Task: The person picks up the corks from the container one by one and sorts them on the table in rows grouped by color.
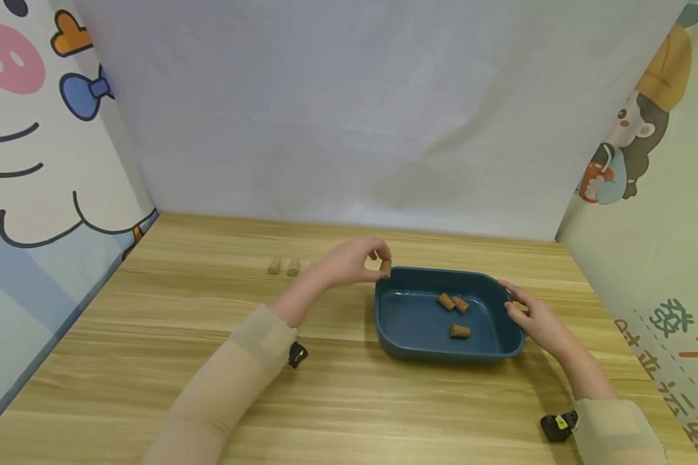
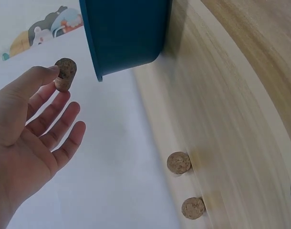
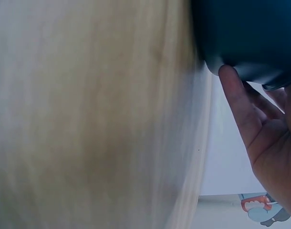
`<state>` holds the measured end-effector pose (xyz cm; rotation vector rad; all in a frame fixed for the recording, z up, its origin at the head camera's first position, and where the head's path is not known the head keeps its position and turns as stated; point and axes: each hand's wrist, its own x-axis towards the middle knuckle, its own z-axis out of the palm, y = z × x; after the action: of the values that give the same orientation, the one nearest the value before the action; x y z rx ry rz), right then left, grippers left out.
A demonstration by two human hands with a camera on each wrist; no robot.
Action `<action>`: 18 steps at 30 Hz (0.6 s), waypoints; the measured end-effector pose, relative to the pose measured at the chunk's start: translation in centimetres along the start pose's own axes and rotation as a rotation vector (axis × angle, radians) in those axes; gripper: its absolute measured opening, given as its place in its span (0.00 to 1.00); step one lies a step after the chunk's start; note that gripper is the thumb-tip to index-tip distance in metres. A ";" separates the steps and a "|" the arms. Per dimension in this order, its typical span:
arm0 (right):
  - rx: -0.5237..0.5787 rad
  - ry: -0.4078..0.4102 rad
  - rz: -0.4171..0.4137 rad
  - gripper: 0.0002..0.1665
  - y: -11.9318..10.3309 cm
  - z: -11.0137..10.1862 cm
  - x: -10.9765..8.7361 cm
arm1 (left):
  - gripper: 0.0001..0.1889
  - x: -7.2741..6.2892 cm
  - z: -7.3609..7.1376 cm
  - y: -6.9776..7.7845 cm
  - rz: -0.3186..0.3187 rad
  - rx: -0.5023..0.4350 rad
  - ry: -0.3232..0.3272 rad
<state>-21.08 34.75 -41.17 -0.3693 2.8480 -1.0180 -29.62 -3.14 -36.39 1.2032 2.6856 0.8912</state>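
Note:
My left hand (image 1: pixel 351 261) pinches a cork (image 1: pixel 386 268) between thumb and fingertips, right at the left rim of a blue rectangular basin (image 1: pixel 450 355). In the left wrist view the held cork (image 2: pixel 65 75) is tilted, and the other fingers are spread below it. Inside the basin, three brown corks (image 1: pixel 459 331) lie on their sides toward the right. My right hand (image 1: pixel 538 323) grips the basin's right end at the rim; in the right wrist view its fingers (image 3: pixel 238 102) lie against the outer wall.
Left of the basin, pale corks (image 1: pixel 293 267) stand in a row on the wooden table (image 1: pixel 337 400), one partly hidden by my left wrist. A white cloth wall (image 1: pixel 349 129) rises behind the table, with printed panels on both sides.

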 end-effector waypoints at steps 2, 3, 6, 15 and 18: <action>0.005 -0.004 0.002 0.31 -0.1 0.0 0.0 | 0.08 -0.4 -0.2 -0.1 -0.004 0.012 0.018; 0.000 -0.004 -0.002 0.31 -0.1 0.0 0.1 | 0.09 -0.6 -0.3 -0.1 -0.008 0.016 0.026; -0.015 -0.005 -0.019 0.31 -0.2 -0.1 0.2 | 0.10 -1.2 -0.7 -0.2 -0.013 0.020 0.049; -0.053 0.033 -0.010 0.29 -0.6 -0.2 0.2 | 0.16 -3.1 -1.3 -0.5 -0.053 0.064 0.083; -0.037 0.052 -0.005 0.29 -0.8 -0.1 0.2 | 0.18 -3.8 -1.2 -1.1 -0.073 0.071 0.085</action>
<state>-21.11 34.16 -40.61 -0.3583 2.9167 -0.9919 -28.06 -6.93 -36.60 1.0964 2.8303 0.8637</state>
